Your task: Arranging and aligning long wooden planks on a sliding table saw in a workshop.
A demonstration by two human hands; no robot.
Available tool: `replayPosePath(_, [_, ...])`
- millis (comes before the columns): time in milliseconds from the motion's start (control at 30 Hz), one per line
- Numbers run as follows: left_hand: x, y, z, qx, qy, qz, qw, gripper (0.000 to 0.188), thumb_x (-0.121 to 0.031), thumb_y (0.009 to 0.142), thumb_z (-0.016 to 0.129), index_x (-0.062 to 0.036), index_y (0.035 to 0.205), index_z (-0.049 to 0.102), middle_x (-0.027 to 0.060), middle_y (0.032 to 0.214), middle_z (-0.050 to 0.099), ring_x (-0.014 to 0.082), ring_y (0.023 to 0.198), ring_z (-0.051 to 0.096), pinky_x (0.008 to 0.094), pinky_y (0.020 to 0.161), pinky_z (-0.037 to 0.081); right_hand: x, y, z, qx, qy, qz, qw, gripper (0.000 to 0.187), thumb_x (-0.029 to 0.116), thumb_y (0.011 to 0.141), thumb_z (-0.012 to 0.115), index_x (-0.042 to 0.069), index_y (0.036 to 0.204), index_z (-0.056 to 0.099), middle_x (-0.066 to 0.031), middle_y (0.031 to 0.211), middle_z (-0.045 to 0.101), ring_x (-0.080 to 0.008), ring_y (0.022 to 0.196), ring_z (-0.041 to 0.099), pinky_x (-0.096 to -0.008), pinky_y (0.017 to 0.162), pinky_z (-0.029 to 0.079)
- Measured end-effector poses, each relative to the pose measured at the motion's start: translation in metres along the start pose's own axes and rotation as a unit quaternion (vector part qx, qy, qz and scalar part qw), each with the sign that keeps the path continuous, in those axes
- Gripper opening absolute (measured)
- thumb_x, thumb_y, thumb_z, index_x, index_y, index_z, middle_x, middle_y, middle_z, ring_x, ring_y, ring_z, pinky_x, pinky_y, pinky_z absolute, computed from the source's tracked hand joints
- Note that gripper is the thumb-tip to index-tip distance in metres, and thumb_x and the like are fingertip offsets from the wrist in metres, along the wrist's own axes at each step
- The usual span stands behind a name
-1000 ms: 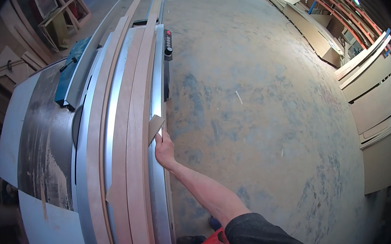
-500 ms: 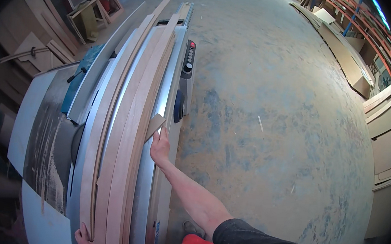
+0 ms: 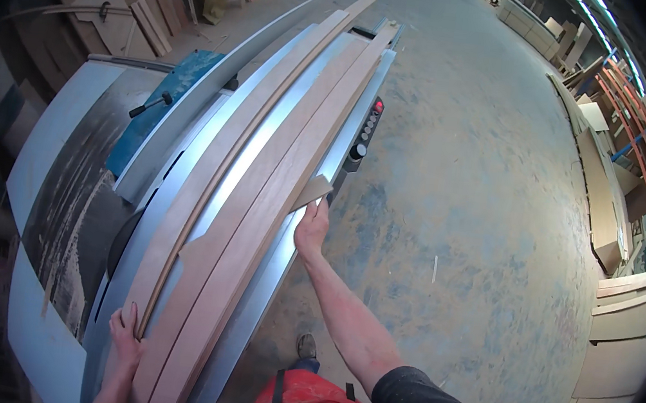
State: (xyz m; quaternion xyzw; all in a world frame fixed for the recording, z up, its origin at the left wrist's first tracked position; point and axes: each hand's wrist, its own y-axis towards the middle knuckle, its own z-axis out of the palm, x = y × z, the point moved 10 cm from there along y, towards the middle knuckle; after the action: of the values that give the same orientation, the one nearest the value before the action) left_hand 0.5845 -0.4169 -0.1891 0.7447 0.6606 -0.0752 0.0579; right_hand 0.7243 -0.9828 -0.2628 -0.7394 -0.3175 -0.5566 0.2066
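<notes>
Long pale wooden boards (image 3: 244,221) lie side by side along the metal table of a sliding panel saw (image 3: 244,315). Set a little apart on their left is another long wooden board (image 3: 208,166), with a darker edge facing the others. My left hand (image 3: 125,338) is closed at the near end of this left board, its fingers on the wood. Farther up on the right, my right hand (image 3: 312,230) grips a small wooden offcut (image 3: 311,195), held slanting against the outer edge of the boards. Part of that offcut is hidden by my fingers.
A control panel (image 3: 367,131) with a red button projects from the saw's right side. Left of the boards stand a pale fence (image 3: 190,113) and a blue-green part with a black lever (image 3: 164,98). Sheets and panels (image 3: 620,370) lean at the right; orange racking (image 3: 631,116) stands beyond.
The view has turned, so the saw and boards now slant rightward. My left hand shows more fully at the left board's near end. My right hand still holds the offcut against the boards.
</notes>
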Motion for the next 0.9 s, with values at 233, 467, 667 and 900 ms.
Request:
replayPosePath(233, [-0.135,0.162,0.010,-0.016,-0.114,0.032,0.993,0.084,0.000,0.064,0.060,-0.0217,0.145,0.054,0.0239,0.141,0.043,0.0427,0.132,0.042,0.0447,0.114,0.035,0.046,0.178,-0.055,-0.066,0.001,-0.107,0.992,0.044,0.026,0.104,0.043,-0.003,0.136,0.054,-0.0279,0.121,0.065,-0.0448,0.113,0.060,-0.0450,0.095,0.046])
replayPosePath(467, [-0.204,0.249,0.024,0.019,-0.124,0.062,0.990,0.083,-0.005,0.066,0.063,-0.0226,0.146,0.053,0.0245,0.147,0.039,0.0435,0.136,0.039,0.0456,0.116,0.033,0.031,0.290,-0.062,-0.057,-0.053,-0.047,0.996,0.050,0.030,0.104,0.041,-0.003,0.139,0.051,-0.0301,0.127,0.061,-0.0455,0.118,0.058,-0.0454,0.098,0.045])
replayPosePath(667, [-0.294,0.348,0.022,0.026,-0.097,0.045,0.994,0.088,-0.008,0.064,0.066,-0.0234,0.149,0.049,0.0240,0.151,0.035,0.0441,0.140,0.035,0.0485,0.117,0.030,0.041,0.434,-0.041,-0.047,0.006,-0.081,0.996,0.053,0.033,0.105,0.041,-0.004,0.142,0.047,-0.0315,0.129,0.059,-0.0460,0.121,0.055,-0.0457,0.100,0.043])
replayPosePath(900, [-0.358,0.434,0.044,0.066,-0.068,0.000,0.995,0.096,-0.009,0.062,0.068,-0.0237,0.153,0.042,0.0203,0.153,0.033,0.0417,0.142,0.034,0.0494,0.117,0.029,0.025,0.533,-0.035,0.018,-0.008,-0.069,0.997,0.050,0.026,0.105,0.041,-0.004,0.146,0.042,-0.0310,0.137,0.053,-0.0438,0.129,0.050,-0.0432,0.106,0.039])
